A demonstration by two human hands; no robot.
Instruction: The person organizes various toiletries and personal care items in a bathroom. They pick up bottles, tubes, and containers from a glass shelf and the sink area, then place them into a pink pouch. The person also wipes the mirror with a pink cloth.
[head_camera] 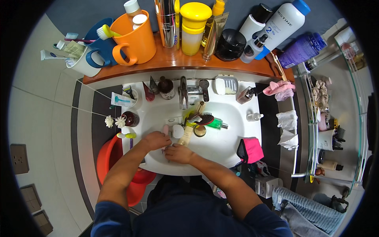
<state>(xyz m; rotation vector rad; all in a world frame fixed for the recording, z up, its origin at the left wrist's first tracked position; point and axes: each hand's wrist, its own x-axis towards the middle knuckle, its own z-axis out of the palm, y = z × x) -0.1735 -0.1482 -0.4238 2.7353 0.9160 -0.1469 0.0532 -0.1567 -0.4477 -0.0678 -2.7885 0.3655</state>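
Both hands are low in the white washbasin (234, 142), close together at its front left. My left hand (157, 140) has its fingertips at a slim pink item (165, 129); whether it grips it is hidden. Beside it, my right hand (179, 153) bends its fingers over something small and dark that I cannot make out. Just beyond them lie a white scalloped item (178, 131) and a cream-coloured tube (186, 135). Further right in the basin are a round gold-lidded jar (200, 130), a hairbrush (205, 119) and a green bottle (215, 123).
A chrome faucet (183, 93) projects over the basin's back. On the rim stand a soap dish (226, 85), a pump bottle (246, 94) and a pink pouch (251, 150). Mugs, including an orange mug (137, 41), and bottles crowd the wooden shelf (177, 63). Left below is a red basin (109, 157).
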